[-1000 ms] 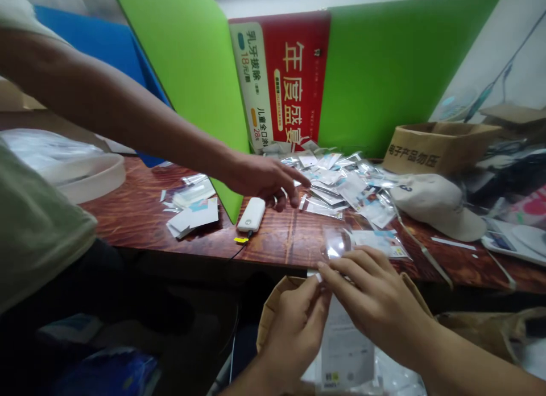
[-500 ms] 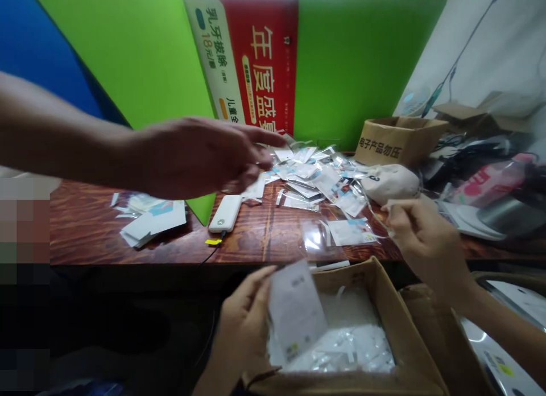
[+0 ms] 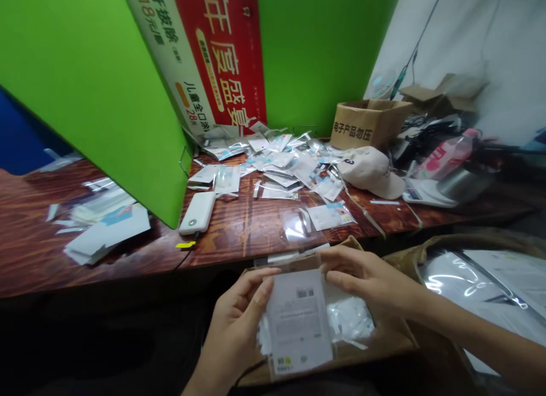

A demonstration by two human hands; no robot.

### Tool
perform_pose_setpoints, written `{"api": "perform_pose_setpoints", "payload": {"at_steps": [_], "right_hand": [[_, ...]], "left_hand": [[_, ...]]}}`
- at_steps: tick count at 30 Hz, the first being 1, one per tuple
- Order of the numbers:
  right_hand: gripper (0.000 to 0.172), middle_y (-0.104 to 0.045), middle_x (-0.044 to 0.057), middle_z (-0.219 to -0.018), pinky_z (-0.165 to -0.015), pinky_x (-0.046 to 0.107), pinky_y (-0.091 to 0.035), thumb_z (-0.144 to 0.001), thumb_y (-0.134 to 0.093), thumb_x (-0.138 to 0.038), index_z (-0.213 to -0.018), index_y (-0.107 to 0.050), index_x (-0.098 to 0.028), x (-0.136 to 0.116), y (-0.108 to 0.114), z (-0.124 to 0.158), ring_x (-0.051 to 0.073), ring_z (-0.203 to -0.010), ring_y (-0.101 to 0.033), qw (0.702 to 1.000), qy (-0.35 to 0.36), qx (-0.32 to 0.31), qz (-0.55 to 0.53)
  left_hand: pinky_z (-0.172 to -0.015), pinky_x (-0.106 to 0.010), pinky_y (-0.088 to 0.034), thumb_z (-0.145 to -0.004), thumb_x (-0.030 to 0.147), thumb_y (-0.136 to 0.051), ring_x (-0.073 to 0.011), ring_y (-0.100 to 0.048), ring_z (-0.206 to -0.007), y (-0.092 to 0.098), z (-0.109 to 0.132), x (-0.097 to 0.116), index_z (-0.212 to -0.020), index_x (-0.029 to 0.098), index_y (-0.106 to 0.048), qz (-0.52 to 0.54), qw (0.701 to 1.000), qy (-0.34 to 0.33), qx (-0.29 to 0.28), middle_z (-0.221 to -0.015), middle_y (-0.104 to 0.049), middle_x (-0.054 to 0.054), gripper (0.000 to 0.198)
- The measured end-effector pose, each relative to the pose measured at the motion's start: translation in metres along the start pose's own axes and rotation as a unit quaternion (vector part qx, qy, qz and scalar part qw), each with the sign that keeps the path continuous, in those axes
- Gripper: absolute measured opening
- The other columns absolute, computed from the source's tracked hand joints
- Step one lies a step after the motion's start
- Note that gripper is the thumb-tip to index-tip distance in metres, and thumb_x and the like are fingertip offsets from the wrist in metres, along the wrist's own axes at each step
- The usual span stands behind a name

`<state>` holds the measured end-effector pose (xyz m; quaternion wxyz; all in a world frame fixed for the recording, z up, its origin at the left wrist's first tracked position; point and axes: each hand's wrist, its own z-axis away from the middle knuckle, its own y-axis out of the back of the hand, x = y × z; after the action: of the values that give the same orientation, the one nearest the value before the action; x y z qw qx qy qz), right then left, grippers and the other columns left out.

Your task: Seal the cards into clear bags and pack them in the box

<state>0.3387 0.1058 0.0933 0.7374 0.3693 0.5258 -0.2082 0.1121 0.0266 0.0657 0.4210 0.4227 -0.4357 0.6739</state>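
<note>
A white printed card in a clear plastic sleeve [image 3: 302, 322] is held upright over a cardboard box [image 3: 350, 362]. My left hand [image 3: 239, 322] is closed on its left edge, thumb in front. At the sleeve's upper right corner, my right hand [image 3: 362, 276] pinches the edge with bent fingers; part of its grip is hidden. A clear flap stretches along the top of the sleeve. Inside the box, below and behind the card, lie several white and clear packets [image 3: 352, 322].
Several sleeved cards [image 3: 281, 160] are heaped on the wooden table [image 3: 230, 236]. A white power bank [image 3: 197, 213], a cap [image 3: 371, 171], a small carton [image 3: 367, 123] and a card stack [image 3: 108, 228] stand there. A green board [image 3: 106, 100] rises at left. Another box [image 3: 413, 259] is at right.
My right hand has come down and left from the table edge to the sleeved card. Another person's arm, reaching across from the left, has withdrawn. The view has shifted.
</note>
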Motion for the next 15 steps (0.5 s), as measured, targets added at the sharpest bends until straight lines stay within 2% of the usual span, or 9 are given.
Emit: {"api": "perform_pose_setpoints", "payload": {"at_steps": [2, 5, 7, 11, 15], "right_hand": [[0.037, -0.07, 0.006, -0.113, -0.088, 0.031, -0.053, -0.087, -0.065, -0.042, -0.118, -0.066, -0.021, -0.008, -0.008, 0.004, 0.02, -0.104, -0.066, 0.993, -0.011, 0.026, -0.119], [0.019, -0.073, 0.002, -0.096, -0.074, 0.022, -0.055, -0.083, -0.07, -0.031, -0.099, -0.073, -0.021, -0.015, -0.017, 0.012, 0.013, -0.084, -0.068, 0.981, -0.007, 0.075, -0.178], [0.013, -0.072, -0.001, -0.082, -0.066, 0.019, -0.054, -0.08, -0.071, -0.024, -0.092, -0.076, -0.022, -0.018, -0.018, 0.017, 0.01, -0.072, -0.066, 0.974, 0.003, 0.093, -0.205], [0.019, -0.069, -0.003, -0.066, -0.059, 0.016, -0.051, -0.071, -0.068, -0.011, -0.081, -0.079, -0.023, -0.022, -0.016, 0.03, 0.008, -0.06, -0.062, 0.96, 0.015, 0.108, -0.256], [0.023, -0.071, -0.002, -0.07, -0.06, 0.016, -0.05, -0.07, -0.065, -0.007, -0.077, -0.079, -0.024, -0.024, -0.014, 0.039, 0.008, -0.063, -0.063, 0.961, 0.008, 0.106, -0.256]], "left_hand": [[-0.06, -0.018, -0.055, -0.073, 0.047, -0.08, -0.0159, -0.069, -0.071, -0.006, 0.001, -0.001, -0.094, 0.02, -0.075, 0.016, 0.999, 0.017, -0.032, -0.08, -0.075, -0.003, 0.035], [-0.062, -0.022, -0.057, -0.075, 0.045, -0.08, -0.0184, -0.071, -0.074, -0.008, 0.0, -0.005, -0.099, 0.021, -0.075, 0.037, 0.995, 0.036, -0.09, -0.084, -0.076, -0.005, 0.034], [-0.064, -0.023, -0.059, -0.076, 0.041, -0.08, -0.0189, -0.071, -0.077, -0.007, 0.0, -0.007, -0.104, 0.023, -0.075, 0.061, 0.993, 0.043, -0.096, -0.089, -0.076, -0.005, 0.034], [-0.059, -0.017, -0.056, -0.073, 0.035, -0.084, -0.0118, -0.067, -0.063, -0.004, 0.004, -0.007, -0.093, 0.025, -0.078, 0.114, 0.987, 0.041, -0.103, -0.076, -0.074, -0.001, 0.024], [-0.056, -0.015, -0.055, -0.074, 0.034, -0.083, -0.0114, -0.068, -0.062, 0.001, 0.006, 0.0, -0.085, 0.023, -0.079, 0.137, 0.976, 0.066, -0.156, -0.074, -0.073, -0.001, 0.016]]}}
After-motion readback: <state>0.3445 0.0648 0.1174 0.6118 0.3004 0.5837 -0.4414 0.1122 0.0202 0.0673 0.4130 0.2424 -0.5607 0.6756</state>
